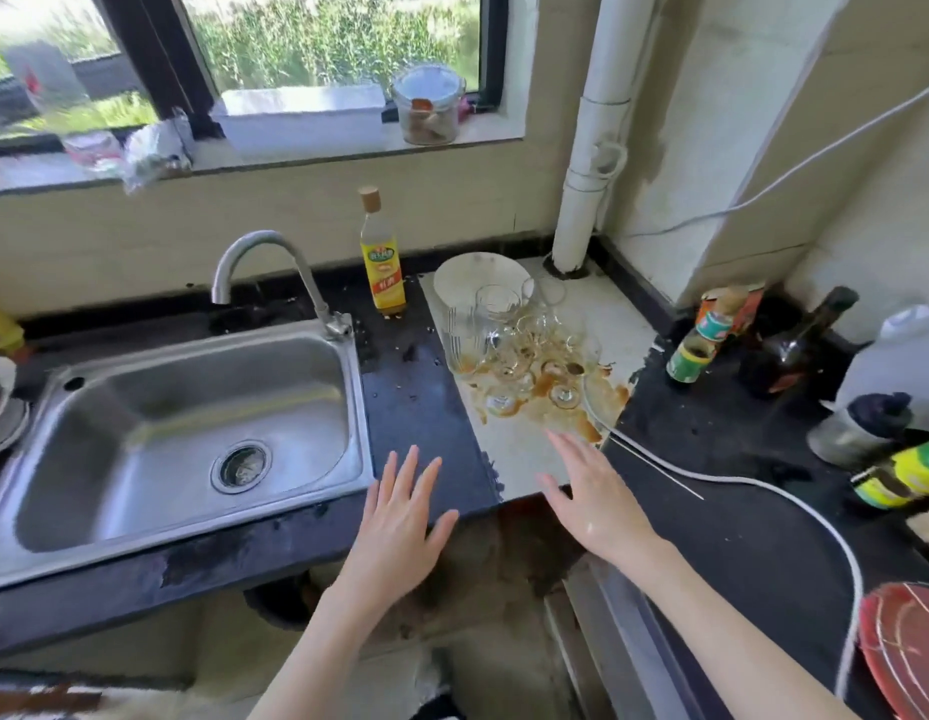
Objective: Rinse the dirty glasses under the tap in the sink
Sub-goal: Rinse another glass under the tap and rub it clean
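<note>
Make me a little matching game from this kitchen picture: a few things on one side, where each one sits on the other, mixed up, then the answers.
Things:
1. dirty glasses
2. yellow-labelled bottle
3. glass jar
4. red plate

Places:
A. on the windowsill
B. at the counter's near right edge
C. on the white board with brown spills, right of the sink
D. on the dark counter behind the sink's right corner, near the tap

Pairs: 1-C, 2-D, 3-A, 4-B
</note>
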Demonstrator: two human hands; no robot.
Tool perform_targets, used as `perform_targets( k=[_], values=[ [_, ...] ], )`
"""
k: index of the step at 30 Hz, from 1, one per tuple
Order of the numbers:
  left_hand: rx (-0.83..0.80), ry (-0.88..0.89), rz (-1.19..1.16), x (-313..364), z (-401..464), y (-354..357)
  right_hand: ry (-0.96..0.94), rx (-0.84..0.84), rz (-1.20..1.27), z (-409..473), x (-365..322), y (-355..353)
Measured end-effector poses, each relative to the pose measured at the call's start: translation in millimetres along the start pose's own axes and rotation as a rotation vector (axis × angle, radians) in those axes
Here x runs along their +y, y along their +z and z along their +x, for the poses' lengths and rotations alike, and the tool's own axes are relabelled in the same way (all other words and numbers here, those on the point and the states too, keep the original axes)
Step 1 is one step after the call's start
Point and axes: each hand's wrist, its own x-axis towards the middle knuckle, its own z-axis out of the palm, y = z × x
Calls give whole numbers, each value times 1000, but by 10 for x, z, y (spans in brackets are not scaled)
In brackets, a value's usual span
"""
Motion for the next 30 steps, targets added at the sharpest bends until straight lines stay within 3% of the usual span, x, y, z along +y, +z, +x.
perform_targets(
  k=[6,11,19,30],
  values=[
    [-59,64,-205,-62,1054,-150,247,20,495,906,34,-36],
    [-118,58,-509,57,1695,-107,388,-25,674,1457,202,-25],
    [-163,-96,-726,321,2239,95,464,-193,1022,1821,341,-34],
    [204,-199,-945,22,1819,9,307,-387,996,1891,89,56]
  ],
)
